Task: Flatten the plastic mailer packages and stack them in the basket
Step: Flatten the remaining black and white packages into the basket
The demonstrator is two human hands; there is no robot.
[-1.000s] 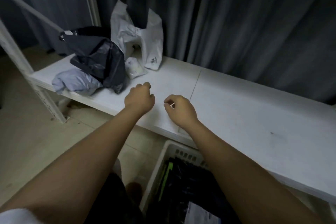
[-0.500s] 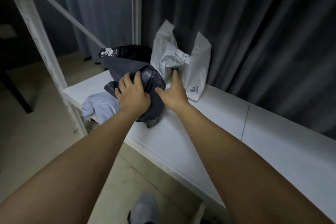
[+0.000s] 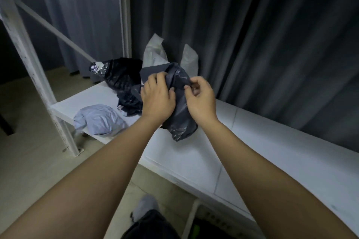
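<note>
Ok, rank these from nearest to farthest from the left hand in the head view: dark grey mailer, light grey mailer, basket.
1. dark grey mailer: in the left hand's own grip.
2. light grey mailer: lower left, on the shelf.
3. basket: bottom edge, under the shelf.

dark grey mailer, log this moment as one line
stage: flattening | left hand: grips crumpled dark grey plastic mailer | right hand: pinches its top edge | mailer: over white shelf | white basket: below

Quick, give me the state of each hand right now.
Left hand: grips the dark grey mailer.
Right hand: pinches the same mailer's upper edge.
</note>
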